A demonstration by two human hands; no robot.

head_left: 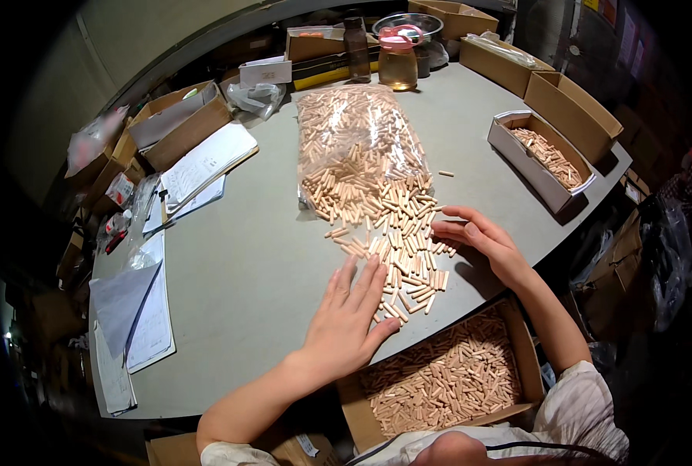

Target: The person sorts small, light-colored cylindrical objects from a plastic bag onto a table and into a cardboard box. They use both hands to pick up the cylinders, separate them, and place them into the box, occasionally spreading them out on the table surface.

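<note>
Many short wooden dowels (412, 256) lie spread on the table between my hands. They spill from the near, open end of a clear plastic bag (353, 116) that is full of the same dowels. My left hand (346, 318) rests flat at the left side of the spread, fingers stretched out and touching its edge. On the right side my right hand (482, 241) has its fingers extended, slightly bent, beside the dowels. Below the table's front edge, an open cardboard box (528, 349) close to my body holds a great many dowels. One loose dowel (446, 173) lies right of the bag.
A white box (509, 147) of dowels stands at the right, beside brown cardboard boxes (571, 105). Along the back are a pink-lidded jar (398, 68), a dark bottle (357, 50) and a glass bowl (408, 27). Clipboards with papers (206, 167) lie left.
</note>
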